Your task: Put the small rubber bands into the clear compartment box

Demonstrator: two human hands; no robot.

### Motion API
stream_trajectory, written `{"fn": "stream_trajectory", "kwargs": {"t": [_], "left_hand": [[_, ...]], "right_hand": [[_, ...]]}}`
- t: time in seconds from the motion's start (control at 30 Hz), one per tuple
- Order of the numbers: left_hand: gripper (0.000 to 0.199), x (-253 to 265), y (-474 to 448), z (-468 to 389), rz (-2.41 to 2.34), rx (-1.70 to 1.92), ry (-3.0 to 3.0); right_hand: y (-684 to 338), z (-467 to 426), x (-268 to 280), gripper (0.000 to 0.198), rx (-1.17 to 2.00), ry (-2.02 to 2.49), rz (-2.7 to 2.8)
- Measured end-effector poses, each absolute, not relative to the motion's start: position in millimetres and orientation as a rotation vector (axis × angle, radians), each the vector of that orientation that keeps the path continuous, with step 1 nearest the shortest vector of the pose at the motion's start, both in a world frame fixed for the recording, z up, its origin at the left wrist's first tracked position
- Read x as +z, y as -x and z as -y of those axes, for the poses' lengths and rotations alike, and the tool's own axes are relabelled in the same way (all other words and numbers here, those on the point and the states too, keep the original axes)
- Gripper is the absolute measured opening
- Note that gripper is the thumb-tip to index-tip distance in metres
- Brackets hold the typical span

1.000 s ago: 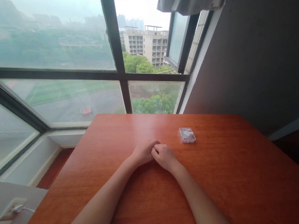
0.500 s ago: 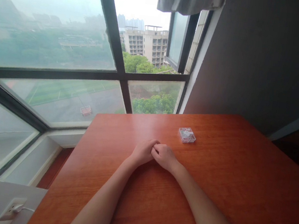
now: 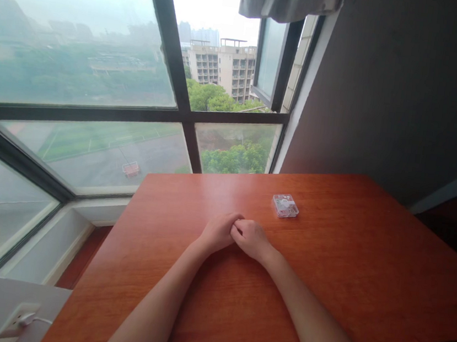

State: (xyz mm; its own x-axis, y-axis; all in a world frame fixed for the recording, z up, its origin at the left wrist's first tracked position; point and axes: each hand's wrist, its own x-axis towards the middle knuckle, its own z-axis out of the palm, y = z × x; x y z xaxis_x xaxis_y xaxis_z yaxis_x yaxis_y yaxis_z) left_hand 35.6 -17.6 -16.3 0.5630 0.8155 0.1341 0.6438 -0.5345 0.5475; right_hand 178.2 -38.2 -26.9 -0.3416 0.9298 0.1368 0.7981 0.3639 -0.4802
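Both bare hands rest together on the reddish-brown, wood-grained counter [image 3: 358,264], near its middle. The left hand [image 3: 218,230] and the right hand [image 3: 251,238] are clasped, drawn in narrow, with the fingers of the right folded against the left. The fingers of the left hand are largely hidden by this hold; whether anything lies between the palms cannot be told. The bare left forearm [image 3: 161,290] and the bare right forearm [image 3: 311,309] come in from the near edge and converge at the hands.

The small, square, clear plastic box [image 3: 285,206] lies flat on the counter, beyond the hands and to their right. It stands near the right hand but apart from it. Small pieces, some reddish, and a whitish patch show through or on its top; their exact nature is too small to determine.

A dark-framed window [image 3: 183,116] runs along the far and left sides of the counter. One dark-framed sash [image 3: 283,69] at its right stands open, below the hem of a greyish curtain [image 3: 291,0]. Pale multi-storey buildings [image 3: 236,69] and green trees [image 3: 208,97] are visible outside. A grey, shaded wall [image 3: 391,96] occupies the right. At lower left, a white plug [image 3: 27,318] with a white cable [image 3: 44,319] sits in a wall socket [image 3: 13,323].
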Motion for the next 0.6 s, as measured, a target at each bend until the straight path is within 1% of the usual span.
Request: {"fn": "stream_trajectory", "kwargs": {"t": [0.6], "left_hand": [[0.031,-16.5,-35.4,17.0,-1.181,0.513,-2.354]], "right_hand": [[-178.4,36.4,-29.6,0.031,0.469,1.518,2.261]]}}
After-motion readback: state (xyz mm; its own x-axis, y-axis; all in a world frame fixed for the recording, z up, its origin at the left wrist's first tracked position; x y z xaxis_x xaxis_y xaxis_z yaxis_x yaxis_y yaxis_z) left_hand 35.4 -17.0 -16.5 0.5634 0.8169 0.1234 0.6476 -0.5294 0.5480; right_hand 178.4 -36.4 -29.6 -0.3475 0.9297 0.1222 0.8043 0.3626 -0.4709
